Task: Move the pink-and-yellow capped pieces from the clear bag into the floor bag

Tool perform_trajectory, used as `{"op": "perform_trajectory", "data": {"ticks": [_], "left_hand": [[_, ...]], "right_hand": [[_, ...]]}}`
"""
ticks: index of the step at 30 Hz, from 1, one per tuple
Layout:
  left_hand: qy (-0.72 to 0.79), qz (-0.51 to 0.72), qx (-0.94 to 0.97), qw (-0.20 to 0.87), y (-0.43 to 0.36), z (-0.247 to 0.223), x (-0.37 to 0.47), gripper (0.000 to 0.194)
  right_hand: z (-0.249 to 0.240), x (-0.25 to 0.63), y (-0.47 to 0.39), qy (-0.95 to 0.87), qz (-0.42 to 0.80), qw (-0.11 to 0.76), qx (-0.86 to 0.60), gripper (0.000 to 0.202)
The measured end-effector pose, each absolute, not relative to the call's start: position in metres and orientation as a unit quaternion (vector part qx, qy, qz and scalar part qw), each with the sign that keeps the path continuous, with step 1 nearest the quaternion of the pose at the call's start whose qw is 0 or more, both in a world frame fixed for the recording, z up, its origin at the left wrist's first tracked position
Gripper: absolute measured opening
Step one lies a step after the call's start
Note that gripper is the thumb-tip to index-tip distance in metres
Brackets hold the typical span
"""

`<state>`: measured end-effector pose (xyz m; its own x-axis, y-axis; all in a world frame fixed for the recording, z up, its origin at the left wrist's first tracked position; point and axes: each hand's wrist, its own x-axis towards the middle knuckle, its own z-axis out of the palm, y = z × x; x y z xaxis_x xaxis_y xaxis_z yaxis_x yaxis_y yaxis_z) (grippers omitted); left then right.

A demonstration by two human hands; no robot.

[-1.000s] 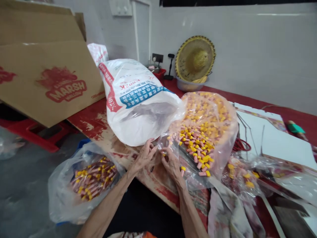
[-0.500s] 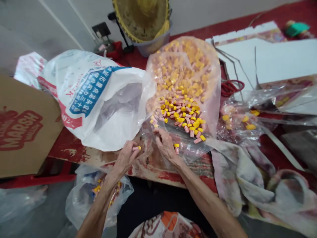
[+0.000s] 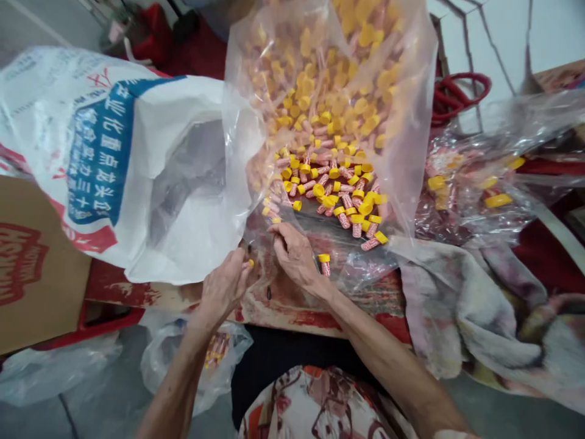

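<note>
My left hand [image 3: 226,277] is closed in a pinch on a small pink tube with a yellow cap; only the cap [image 3: 250,263] clearly shows past the fingertips. It is beside the mouth of a white woven sack [image 3: 183,244] with blue and red print. My right hand [image 3: 295,253] is curved over the table edge, thumb and fingers apart, its fingertips beside a yellow-capped tube [image 3: 276,220]. Past it, many pink-and-white tubes with yellow caps [image 3: 350,204] spill from a clear plastic bag [image 3: 411,164]. A single tube [image 3: 325,265] lies right of my right wrist.
A cardboard box [image 3: 41,274] stands at the left. Below the table is a clear bag [image 3: 155,353] with yellow-capped tubes. At right are a stained cloth [image 3: 484,305], crumpled clear plastic [image 3: 457,219] with more tubes, and red-handled scissors [image 3: 457,97]. The worn red table [image 3: 365,305] has chipped paint.
The view has moved closer and tilted down, so the hat at the back is out of sight. My left hand keeps the tube near the sack; my right fingertips are now by a tube at the pile's edge.
</note>
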<state>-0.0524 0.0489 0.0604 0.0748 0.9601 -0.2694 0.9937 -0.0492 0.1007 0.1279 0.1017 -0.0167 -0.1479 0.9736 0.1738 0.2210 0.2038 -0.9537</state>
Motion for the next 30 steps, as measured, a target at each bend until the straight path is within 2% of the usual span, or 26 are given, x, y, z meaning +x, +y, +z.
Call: {"op": "perform_trajectory", "data": {"ticks": [5,9,12,15,17,20,25,30], "left_hand": [[0.684,-0.033,0.709,0.167,0.060,0.064,-0.052,0.010],[0.695,0.004,0.690,0.203,0.053,0.087,-0.055,0.013],[0.735,0.038,0.665,0.127,0.039,0.099,-0.051,0.018],[0.743,0.046,0.665,0.068,0.030,0.089,-0.042,0.011],[0.719,0.035,0.687,0.095,0.031,0.074,-0.038,0.004],[0.689,0.046,0.700,0.180,0.038,0.059,-0.044,0.004],[0.671,0.124,0.653,0.328,0.040,0.065,-0.066,0.026],[0.672,0.146,0.628,0.364,0.036,0.073,-0.071,0.033]], "right_hand": [[-0.022,0.129,0.103,-0.657,0.398,0.445,-0.460,0.038],[-0.026,0.135,0.102,-0.690,0.373,0.440,-0.438,0.042],[-0.029,0.138,0.100,-0.695,0.361,0.436,-0.443,0.041],[-0.032,0.138,0.101,-0.688,0.357,0.432,-0.460,0.040],[-0.034,0.136,0.103,-0.689,0.355,0.433,-0.461,0.041],[-0.039,0.135,0.105,-0.687,0.359,0.439,-0.454,0.042],[-0.046,0.134,0.105,-0.678,0.363,0.453,-0.451,0.044],[-0.047,0.134,0.107,-0.669,0.352,0.469,-0.457,0.038]]}}
